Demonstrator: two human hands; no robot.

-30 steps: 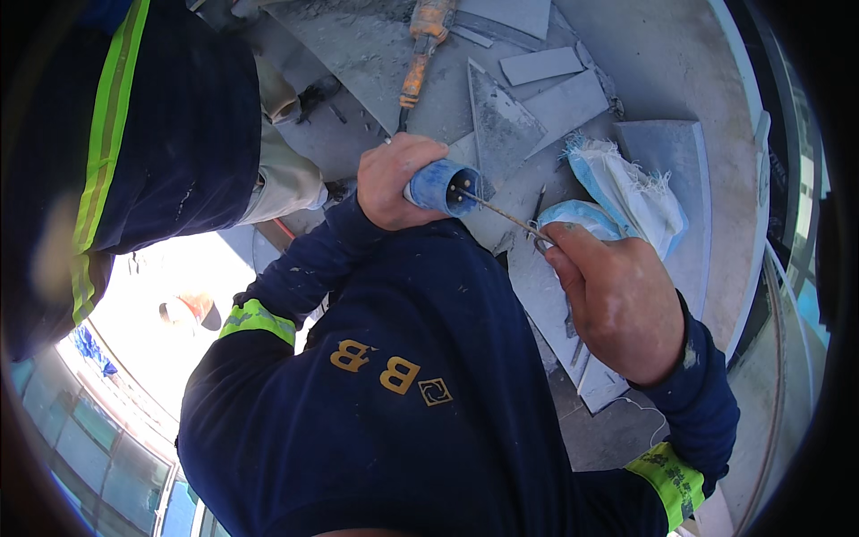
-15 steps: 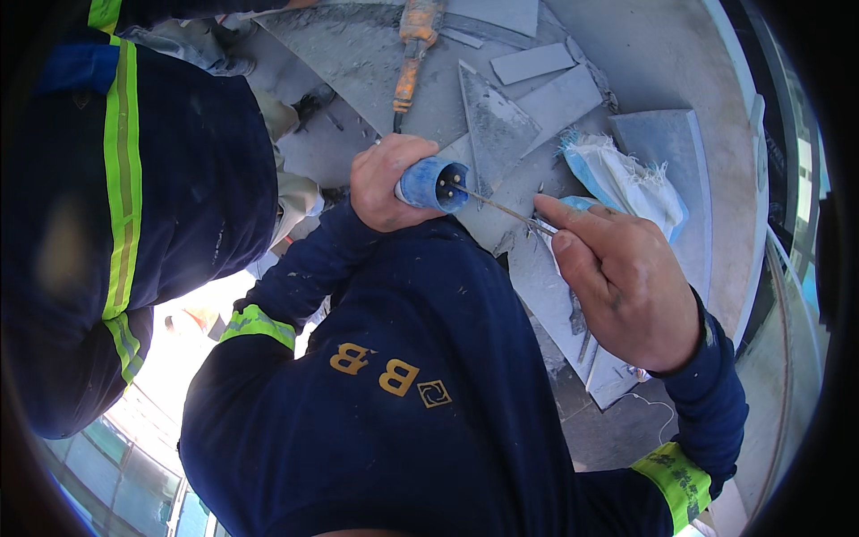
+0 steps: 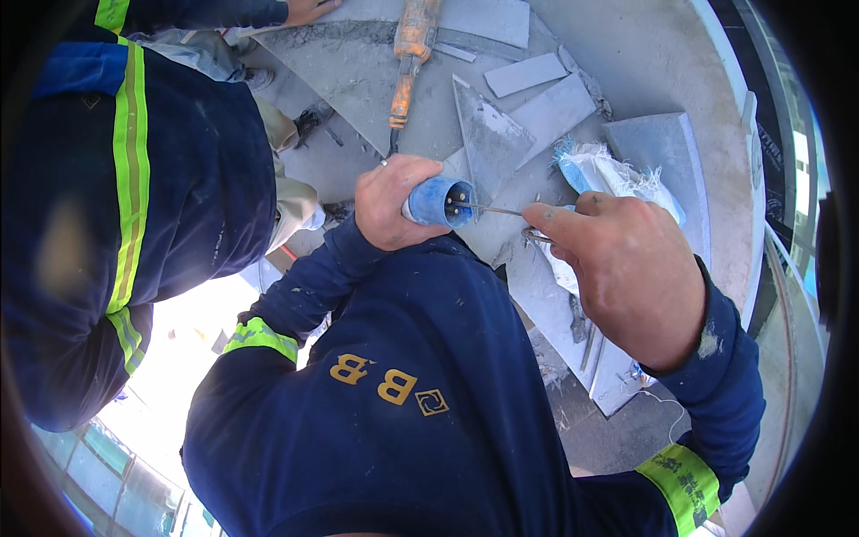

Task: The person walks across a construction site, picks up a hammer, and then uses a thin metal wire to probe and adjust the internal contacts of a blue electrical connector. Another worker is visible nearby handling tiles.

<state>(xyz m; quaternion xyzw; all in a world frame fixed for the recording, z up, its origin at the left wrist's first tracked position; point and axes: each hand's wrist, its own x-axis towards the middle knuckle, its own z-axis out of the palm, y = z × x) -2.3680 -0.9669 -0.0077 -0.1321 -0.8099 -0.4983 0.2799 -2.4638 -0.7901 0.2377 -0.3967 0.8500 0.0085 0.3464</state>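
My left hand (image 3: 394,201) is wrapped round a round blue industrial plug (image 3: 431,202), its open end facing right with metal pins showing inside. In my right hand (image 3: 626,259), between thumb and forefinger, is a thin metal rod (image 3: 492,209). The rod's far tip reaches into the mouth of the plug among the pins. Beneath the right fingertips a bent metal piece (image 3: 535,235) shows; whether it belongs to the rod I cannot tell. The right palm and the other fingers are mostly hidden.
An orange power tool (image 3: 413,40) lies on the dusty grey surface beyond my left hand. Several grey slab pieces (image 3: 528,75) and a torn white-and-blue woven sack (image 3: 617,170) lie to its right. At the left, close by, stands a co-worker (image 3: 197,170) in dark clothing.
My right hand has turned, its knuckles rolling upward, and the rod now lies more level. A bent metal piece has come into sight under the fingers. The left hand has shifted slightly right with the plug.
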